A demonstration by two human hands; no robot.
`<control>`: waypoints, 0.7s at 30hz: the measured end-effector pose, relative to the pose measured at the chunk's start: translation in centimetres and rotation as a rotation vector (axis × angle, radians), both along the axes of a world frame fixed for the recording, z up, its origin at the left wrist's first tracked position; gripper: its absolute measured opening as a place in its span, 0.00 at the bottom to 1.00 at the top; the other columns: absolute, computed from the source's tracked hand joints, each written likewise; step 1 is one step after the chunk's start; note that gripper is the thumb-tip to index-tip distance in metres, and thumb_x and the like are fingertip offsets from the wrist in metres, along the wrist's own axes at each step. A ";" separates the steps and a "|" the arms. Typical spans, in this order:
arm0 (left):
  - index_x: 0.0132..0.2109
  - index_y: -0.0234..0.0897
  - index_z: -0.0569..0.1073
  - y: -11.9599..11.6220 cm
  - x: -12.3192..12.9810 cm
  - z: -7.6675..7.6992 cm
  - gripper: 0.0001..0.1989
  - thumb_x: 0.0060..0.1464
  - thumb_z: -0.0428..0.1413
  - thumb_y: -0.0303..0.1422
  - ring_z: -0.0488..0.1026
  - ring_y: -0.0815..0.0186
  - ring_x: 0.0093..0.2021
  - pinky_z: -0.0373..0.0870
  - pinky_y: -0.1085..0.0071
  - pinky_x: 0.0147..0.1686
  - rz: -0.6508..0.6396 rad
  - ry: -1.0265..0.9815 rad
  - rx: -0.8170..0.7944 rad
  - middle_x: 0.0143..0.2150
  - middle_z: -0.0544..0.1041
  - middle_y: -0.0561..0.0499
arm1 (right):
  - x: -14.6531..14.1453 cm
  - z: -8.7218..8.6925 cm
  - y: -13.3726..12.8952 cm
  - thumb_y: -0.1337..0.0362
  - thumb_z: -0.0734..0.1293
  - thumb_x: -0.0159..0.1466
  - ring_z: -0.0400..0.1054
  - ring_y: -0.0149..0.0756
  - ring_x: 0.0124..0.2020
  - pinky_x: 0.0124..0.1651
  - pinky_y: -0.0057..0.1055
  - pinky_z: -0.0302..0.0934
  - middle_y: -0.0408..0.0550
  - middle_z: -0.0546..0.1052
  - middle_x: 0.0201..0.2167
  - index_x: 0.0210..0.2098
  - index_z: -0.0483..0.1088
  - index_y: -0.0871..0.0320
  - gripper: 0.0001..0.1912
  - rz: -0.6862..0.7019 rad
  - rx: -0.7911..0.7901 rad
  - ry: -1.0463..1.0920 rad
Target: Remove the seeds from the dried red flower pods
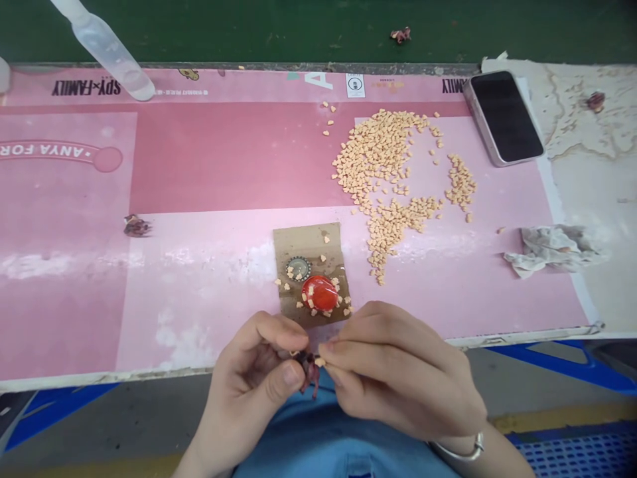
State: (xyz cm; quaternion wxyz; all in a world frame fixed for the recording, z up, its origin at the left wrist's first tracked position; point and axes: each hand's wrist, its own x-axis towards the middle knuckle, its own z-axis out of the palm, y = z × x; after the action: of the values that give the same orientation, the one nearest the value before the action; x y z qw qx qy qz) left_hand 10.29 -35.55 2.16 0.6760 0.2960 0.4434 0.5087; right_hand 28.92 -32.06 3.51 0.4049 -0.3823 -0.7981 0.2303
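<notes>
My left hand (253, 378) is closed, its thumb and forefinger pinching a small dark-red plastic figure (311, 380) whose thin limbs hang down. Against the figure's right side, my right hand (398, 368) pinches a tiny cream-coloured piece (319, 362) between its fingertips. Just beyond both hands lies a brown cardboard square (306, 240), wet-looking in places. On it are a red dish-like cap (324, 293) and a ridged metal bottle cap (298, 269), with several cream pieces in and around them. Fingers partly cover the figure, so its exact shape is unclear.
A large spread of cream pieces (373, 153) covers the pink mat (209, 265). Similar dark-red figures lie at left (137, 226), on the green surface (400, 34) and at far right (596, 101). A phone (505, 116), crumpled tissue (557, 247) and clear plastic bottle (112, 50) surround.
</notes>
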 end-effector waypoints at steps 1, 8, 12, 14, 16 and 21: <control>0.42 0.46 0.85 0.0 0.0 0.0 0.04 0.61 0.69 0.39 0.75 0.75 0.26 0.76 0.83 0.27 -0.003 0.003 0.006 0.35 0.80 0.53 | 0.0 -0.2 0.0 0.74 0.74 0.66 0.78 0.32 0.30 0.36 0.28 0.79 0.42 0.83 0.31 0.41 0.80 0.52 0.09 0.004 0.001 -0.006; 0.40 0.45 0.84 0.2 0.1 0.2 0.06 0.60 0.70 0.40 0.79 0.72 0.27 0.77 0.82 0.26 0.048 0.120 0.035 0.35 0.82 0.51 | -0.1 0.2 -0.8 0.74 0.71 0.69 0.82 0.33 0.34 0.40 0.29 0.82 0.43 0.87 0.34 0.45 0.82 0.54 0.11 -0.014 0.063 -0.177; 0.39 0.47 0.84 0.1 0.4 0.4 0.05 0.61 0.70 0.39 0.81 0.73 0.31 0.79 0.84 0.30 0.137 0.290 0.123 0.35 0.83 0.54 | -0.9 1.1 -2.4 0.75 0.67 0.72 0.82 0.35 0.36 0.39 0.30 0.80 0.46 0.87 0.37 0.48 0.82 0.62 0.11 -0.090 0.155 -0.348; 0.40 0.47 0.83 0.2 0.4 0.6 0.04 0.62 0.69 0.38 0.82 0.73 0.33 0.80 0.84 0.33 0.148 0.394 0.196 0.35 0.83 0.55 | -1.2 1.3 -2.6 0.76 0.70 0.70 0.82 0.35 0.35 0.39 0.30 0.79 0.46 0.87 0.36 0.49 0.83 0.62 0.11 -0.144 0.198 -0.383; 0.42 0.47 0.82 0.6 0.2 0.8 0.02 0.65 0.67 0.37 0.83 0.72 0.36 0.81 0.83 0.36 0.124 0.519 0.301 0.36 0.84 0.55 | -1.4 1.2 -2.1 0.76 0.71 0.69 0.82 0.34 0.37 0.41 0.29 0.80 0.46 0.87 0.37 0.49 0.82 0.62 0.12 -0.121 0.228 -0.348; 0.49 0.52 0.84 3.2 -2.9 2.2 0.08 0.71 0.59 0.34 0.83 0.66 0.36 0.78 0.75 0.27 -0.155 0.904 0.648 0.39 0.86 0.53 | 1.2 0.4 1.0 0.72 0.62 0.75 0.82 0.32 0.42 0.46 0.28 0.80 0.48 0.87 0.42 0.54 0.79 0.60 0.15 -0.012 0.117 -0.118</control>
State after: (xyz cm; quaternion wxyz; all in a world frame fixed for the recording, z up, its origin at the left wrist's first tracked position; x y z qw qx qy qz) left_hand 7.37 -32.37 4.32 0.3288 0.7090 0.4867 0.3903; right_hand 30.08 -31.03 3.91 0.3802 -0.3755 -0.8304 0.1581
